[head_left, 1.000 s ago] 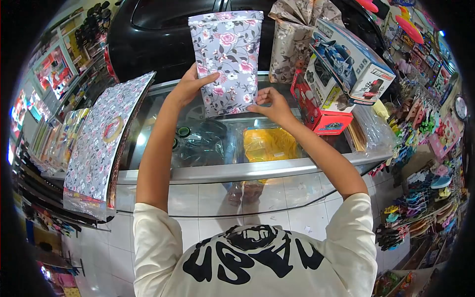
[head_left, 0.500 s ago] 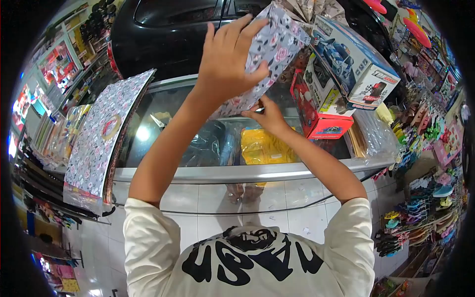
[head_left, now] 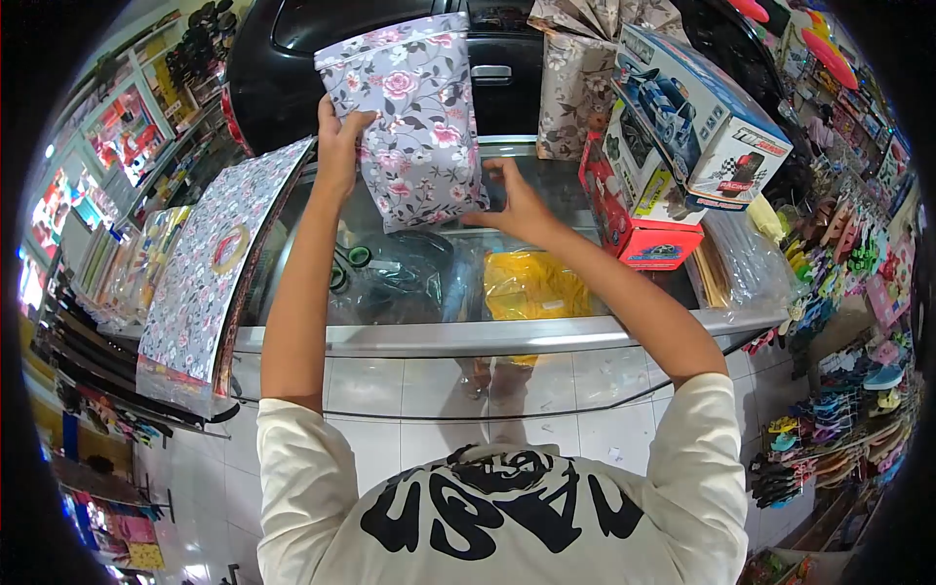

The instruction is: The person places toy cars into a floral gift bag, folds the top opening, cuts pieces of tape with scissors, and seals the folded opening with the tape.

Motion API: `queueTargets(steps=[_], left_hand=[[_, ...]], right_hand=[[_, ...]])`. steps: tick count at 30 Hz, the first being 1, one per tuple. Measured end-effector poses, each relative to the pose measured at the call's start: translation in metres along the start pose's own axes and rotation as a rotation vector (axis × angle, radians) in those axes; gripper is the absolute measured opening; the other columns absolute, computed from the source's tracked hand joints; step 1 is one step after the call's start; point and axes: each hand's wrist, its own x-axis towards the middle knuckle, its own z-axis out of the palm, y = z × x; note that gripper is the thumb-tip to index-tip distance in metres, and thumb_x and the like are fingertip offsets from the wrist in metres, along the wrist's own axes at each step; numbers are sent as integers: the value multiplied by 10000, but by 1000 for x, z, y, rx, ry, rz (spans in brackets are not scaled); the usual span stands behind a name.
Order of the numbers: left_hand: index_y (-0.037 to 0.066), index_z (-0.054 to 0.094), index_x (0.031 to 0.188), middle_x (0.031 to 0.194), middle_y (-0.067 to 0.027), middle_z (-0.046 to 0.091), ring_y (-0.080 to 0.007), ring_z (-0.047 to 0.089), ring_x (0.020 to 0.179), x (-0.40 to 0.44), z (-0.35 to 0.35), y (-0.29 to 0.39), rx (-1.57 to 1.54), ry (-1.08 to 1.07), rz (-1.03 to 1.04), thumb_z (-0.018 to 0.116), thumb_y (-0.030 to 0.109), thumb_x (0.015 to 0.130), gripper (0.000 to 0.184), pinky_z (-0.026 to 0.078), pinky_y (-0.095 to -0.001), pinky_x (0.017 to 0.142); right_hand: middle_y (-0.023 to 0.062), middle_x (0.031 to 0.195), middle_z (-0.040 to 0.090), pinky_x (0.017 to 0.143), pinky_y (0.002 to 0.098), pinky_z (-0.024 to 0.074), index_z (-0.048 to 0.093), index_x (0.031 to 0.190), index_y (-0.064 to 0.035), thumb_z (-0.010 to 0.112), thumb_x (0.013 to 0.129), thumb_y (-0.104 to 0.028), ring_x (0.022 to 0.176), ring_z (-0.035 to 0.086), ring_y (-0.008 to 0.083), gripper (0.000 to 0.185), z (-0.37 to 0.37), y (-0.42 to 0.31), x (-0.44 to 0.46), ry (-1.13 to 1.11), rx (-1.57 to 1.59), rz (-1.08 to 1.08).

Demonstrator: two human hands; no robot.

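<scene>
A grey paper gift bag [head_left: 419,127] with pink roses stands up on the glass counter, its top edge folded over. My left hand [head_left: 339,146] grips its left side, thumb in front and the other fingers partly hidden behind. At the bag's lower right corner is my right hand [head_left: 517,207], thumb and fingers spread in a C shape. The thumb tip touches the bag near its base. Green-handled scissors [head_left: 357,257] lie beside my left forearm, which hides part of them.
Toy car boxes [head_left: 682,117] are stacked at the right, with a brown floral gift bag [head_left: 567,97] behind them. Floral wrapping sheets [head_left: 200,263] with a tape roll [head_left: 231,250] lie at the left. A yellow plastic-wrapped item [head_left: 536,285] shows at the counter [head_left: 439,339].
The gift bag has turned more upright and moved left, its front facing me. My left hand has come down from the bag's front to its left edge. My right hand's fingers have spread.
</scene>
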Motion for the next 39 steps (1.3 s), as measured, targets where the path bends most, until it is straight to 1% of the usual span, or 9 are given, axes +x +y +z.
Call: queueTargets(steps=[3,6,10,12,15,19,23,26,39], left_hand=[[-1,317,1251,1107,-138,529,-197,507,1047,1,11,2,176,30,56,614,81,749,590,361,-318,944],[47,419,1229,1133,-116,537,-228,496,1098,9,34,-5,604,465,863,623,108,750,525,316,-384,994],[94,600,994,1035,-60,581,-227,527,1075,-19,82,44,1163,-245,1067,696,148,699,315,237,-466,1074],[86,656,862,947,-45,609,-222,554,1028,-22,96,39,1271,-775,1084,728,181,671,225,181,-493,1112],[97,679,743,828,4,612,-169,578,947,-24,100,25,1736,-1017,924,726,198,613,172,137,-511,1137],[124,671,617,654,5,576,-182,590,782,-16,94,23,1598,-910,1010,735,135,504,130,172,-495,1133],[125,667,610,722,22,601,-181,587,863,-11,90,27,1642,-990,832,763,146,501,147,123,-500,1141],[152,669,608,743,29,608,-177,580,887,-9,92,33,1657,-1008,695,762,139,519,130,98,-493,1146],[169,638,579,666,39,590,-171,570,817,8,79,32,1516,-837,761,748,129,574,118,102,-483,1142]], right_hand=[[139,1196,452,797,338,445,316,1227,-63,853,613,-311,1080,488,227,853,5,20,14,-52,161,-32],[138,1157,442,818,352,442,318,1198,-39,870,583,-311,1019,485,224,870,7,21,13,-21,166,-16],[167,1128,434,869,371,431,325,1152,-17,878,557,-328,987,481,266,870,10,16,10,56,94,-84],[170,1123,429,870,371,427,326,1145,-20,876,561,-337,1004,472,272,863,10,11,8,59,56,-95],[171,1120,425,853,371,430,339,1137,-27,871,567,-352,1021,467,279,845,8,6,4,48,50,-44],[151,1075,475,764,352,456,455,1062,-37,860,585,-343,956,507,257,697,4,4,-1,49,54,-40],[74,947,549,766,322,492,574,855,-25,823,655,-246,900,565,193,388,-4,4,-1,-103,-40,-26],[82,788,571,670,311,479,627,761,-27,816,635,-225,698,569,210,302,5,8,-1,21,9,-159],[55,804,610,646,270,466,638,743,-22,778,688,-148,683,581,144,196,1,22,9,61,162,-60]])
